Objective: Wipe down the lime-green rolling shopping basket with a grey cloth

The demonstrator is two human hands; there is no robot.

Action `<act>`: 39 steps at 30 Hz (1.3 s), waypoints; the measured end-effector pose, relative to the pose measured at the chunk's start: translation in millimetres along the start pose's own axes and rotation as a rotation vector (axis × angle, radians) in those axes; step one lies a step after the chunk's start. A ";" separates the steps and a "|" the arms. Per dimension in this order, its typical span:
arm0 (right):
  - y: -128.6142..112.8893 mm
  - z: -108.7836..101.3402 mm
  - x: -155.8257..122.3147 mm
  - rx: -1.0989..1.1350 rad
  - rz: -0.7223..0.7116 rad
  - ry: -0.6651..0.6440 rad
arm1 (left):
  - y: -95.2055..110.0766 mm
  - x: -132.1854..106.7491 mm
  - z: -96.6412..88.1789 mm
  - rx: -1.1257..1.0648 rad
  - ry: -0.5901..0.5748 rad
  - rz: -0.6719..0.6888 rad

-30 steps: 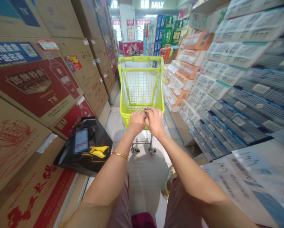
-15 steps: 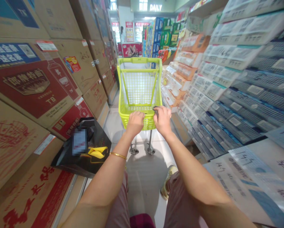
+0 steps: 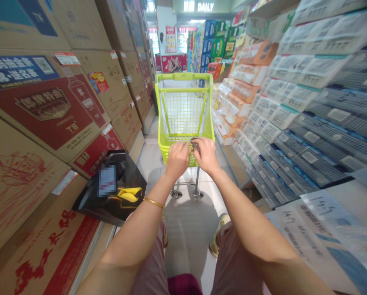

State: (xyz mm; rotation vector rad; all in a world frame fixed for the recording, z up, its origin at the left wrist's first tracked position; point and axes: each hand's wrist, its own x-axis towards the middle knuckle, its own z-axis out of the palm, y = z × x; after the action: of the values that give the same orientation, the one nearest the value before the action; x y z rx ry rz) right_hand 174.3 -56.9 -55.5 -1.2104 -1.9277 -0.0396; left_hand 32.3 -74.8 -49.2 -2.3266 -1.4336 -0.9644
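Observation:
A lime-green plastic shopping cart [image 3: 184, 76] stands right in front of me, its basket showing no goods through the mesh. My left hand [image 3: 179, 157] is closed over the near rim, fingers curled forward. Close beside it, my right hand [image 3: 205, 155] is closed at the same rim. A small dark grey thing [image 3: 195, 144] shows under the right thumb and forefinger; its kind cannot be made out. The fingertips of the two hands nearly meet. Below the basket, thin metal legs end in casters [image 3: 198, 194] on the floor.
Stacked cardboard cartons [image 3: 45, 106] wall the left side. A black bag [image 3: 109, 200] with a yellow ribbon leans there at floor level. Wrapped packs [image 3: 306, 69] are piled high on the right. Colourful boxes [image 3: 218, 45] stand farther down the narrow tiled aisle.
My right hand has slid left along the rim towards my left hand, with the dark grey thing moving along. The whole view has shifted slightly right.

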 end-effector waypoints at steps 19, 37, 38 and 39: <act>9.5 7.3 -12.3 0.003 -0.126 0.127 | 17.6 -11.8 44.0 0.144 -0.183 -0.028; 35.4 58.6 -44.1 -0.211 -0.149 0.303 | 5.6 -8.5 30.4 0.137 -0.353 0.001; 37.1 62.1 -47.3 -0.218 -0.155 0.299 | 4.8 -8.4 30.1 0.137 -0.355 0.003; 38.6 65.4 -50.0 -0.225 -0.159 0.300 | 4.2 -8.3 29.8 0.136 -0.354 0.003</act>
State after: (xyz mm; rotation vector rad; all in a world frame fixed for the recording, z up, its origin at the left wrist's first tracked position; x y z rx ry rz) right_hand 171.5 -44.7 -145.6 -1.1191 -1.7813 -0.5058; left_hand 45.5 -67.3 -76.5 -2.4818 -1.5632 -0.4488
